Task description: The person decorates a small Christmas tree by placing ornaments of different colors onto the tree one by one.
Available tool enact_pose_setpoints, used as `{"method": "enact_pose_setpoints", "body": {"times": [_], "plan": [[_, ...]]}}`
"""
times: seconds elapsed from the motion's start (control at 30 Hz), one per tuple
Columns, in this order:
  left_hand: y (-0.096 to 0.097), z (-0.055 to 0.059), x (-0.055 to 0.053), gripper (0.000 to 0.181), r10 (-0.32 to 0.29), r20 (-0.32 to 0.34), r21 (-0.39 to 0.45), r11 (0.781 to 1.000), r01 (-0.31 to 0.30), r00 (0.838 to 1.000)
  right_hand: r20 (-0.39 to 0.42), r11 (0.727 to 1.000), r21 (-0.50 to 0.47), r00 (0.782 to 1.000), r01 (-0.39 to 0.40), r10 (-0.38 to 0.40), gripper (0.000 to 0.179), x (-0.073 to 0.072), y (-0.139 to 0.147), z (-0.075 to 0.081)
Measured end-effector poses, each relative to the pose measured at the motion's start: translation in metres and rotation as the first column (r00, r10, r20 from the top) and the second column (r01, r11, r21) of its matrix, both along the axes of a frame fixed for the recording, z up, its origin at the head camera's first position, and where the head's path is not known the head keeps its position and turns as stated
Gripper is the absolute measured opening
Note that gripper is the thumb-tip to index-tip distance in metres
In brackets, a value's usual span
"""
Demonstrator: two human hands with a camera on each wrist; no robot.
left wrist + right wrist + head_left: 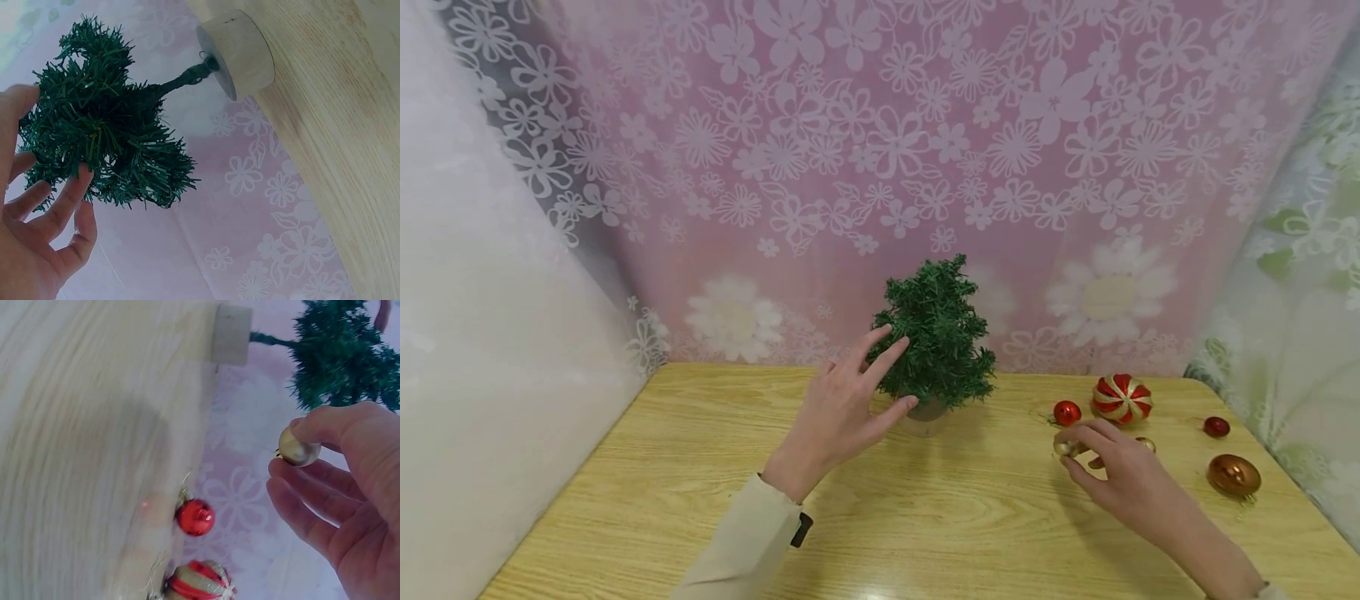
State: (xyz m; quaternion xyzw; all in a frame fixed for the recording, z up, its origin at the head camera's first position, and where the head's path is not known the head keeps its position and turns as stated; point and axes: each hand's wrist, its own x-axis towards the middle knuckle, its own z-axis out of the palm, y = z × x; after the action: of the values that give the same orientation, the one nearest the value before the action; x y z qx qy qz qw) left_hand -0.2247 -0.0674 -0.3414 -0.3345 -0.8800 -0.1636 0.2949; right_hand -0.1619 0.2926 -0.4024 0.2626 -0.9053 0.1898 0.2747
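Observation:
A small green artificial Christmas tree (934,329) stands upright on a round wooden base (247,53) near the table's back edge. My left hand (842,408) reaches to its left side with fingers spread; in the left wrist view the fingertips (81,178) are at the branches, though whether they press on them I cannot tell. Right of the tree, my right hand (1120,471) pinches a small gold bauble (300,449) between thumb and fingers, above the table. Its metal cap shows in the right wrist view.
Several ornaments lie on the wooden table (970,517) at the right: a small red bauble (1067,412), a red-and-gold striped ball (1122,398), a dark red bauble (1216,427), a copper-coloured bauble (1234,474) and a gold one (1146,444) partly behind my right hand. Floral curtains (880,167) surround the table.

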Motion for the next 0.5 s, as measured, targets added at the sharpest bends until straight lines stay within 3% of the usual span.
{"method": "enact_pose_setpoints", "body": {"times": [0.5], "plan": [[0.005, -0.002, 0.001, 0.061, 0.013, -0.039, 0.009, 1.000, -0.013, 0.999, 0.034, 0.976, -0.199, 0.995, -0.084, 0.092, 0.053, 0.015, -0.017, 0.019]]}}
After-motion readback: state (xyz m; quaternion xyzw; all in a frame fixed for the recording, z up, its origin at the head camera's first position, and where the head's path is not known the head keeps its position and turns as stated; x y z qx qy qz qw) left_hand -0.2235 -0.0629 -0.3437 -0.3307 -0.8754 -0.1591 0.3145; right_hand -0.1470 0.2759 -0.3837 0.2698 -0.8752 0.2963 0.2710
